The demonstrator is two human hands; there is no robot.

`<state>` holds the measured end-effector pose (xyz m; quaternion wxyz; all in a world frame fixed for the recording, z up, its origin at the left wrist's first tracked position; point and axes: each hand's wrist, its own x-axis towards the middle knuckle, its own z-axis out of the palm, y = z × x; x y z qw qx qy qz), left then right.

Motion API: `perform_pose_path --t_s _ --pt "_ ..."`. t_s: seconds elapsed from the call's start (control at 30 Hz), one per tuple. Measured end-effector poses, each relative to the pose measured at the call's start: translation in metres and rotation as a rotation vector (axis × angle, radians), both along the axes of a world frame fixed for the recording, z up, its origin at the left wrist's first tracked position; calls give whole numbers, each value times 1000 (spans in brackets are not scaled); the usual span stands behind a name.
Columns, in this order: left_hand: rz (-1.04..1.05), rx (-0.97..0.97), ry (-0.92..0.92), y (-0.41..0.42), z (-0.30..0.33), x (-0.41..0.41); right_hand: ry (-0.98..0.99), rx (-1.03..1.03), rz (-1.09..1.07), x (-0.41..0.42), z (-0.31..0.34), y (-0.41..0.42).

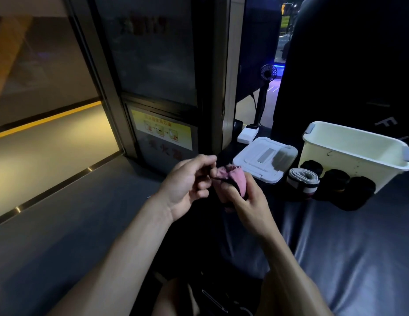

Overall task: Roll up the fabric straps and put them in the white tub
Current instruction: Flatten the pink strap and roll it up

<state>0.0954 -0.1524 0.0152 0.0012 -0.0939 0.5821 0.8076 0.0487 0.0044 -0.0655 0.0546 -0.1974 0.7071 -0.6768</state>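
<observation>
Dim room, dark padded mat (349, 242). Left hand (187, 183) and right hand (247, 197) together, gripping half-rolled pink fabric strap (225, 179) — could unwind if pinch loosens; white plastic tub (349, 144) well apart.

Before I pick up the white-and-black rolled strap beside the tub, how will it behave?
The rolled strap is wound fabric, so probably light and soft, not fragile. It lies on its round side on the padded mat, so a push may roll it. Its loose end might unwind.

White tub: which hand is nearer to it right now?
Right. The right hand grips the pink strap on the side toward the white tub; the left hand pinches the strap's far side, farther from the tub.
</observation>
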Motion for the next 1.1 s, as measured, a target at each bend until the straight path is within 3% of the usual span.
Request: perform_pose_path --t_s 0.2,0.4,0.53,0.7,0.97,1.1 --pt "-46 -504 99 -5 17 -10 100 121 71 1 0 1" --pt "-162 -831 91 -8 28 -28 304 323 80 5 2 -2" --pt "-239 -989 -20 -16 19 -41 479 469 104 6 0 -6" --pt "-256 -978 -105 -25 14 -47 486 549 84 12 0 -10" --pt "-281 -906 -264 -45 10 -48 521 346 65 19 5 -7" --pt "-355 -839 -329 -58 10 -40 396 156 0 24 8 -9"
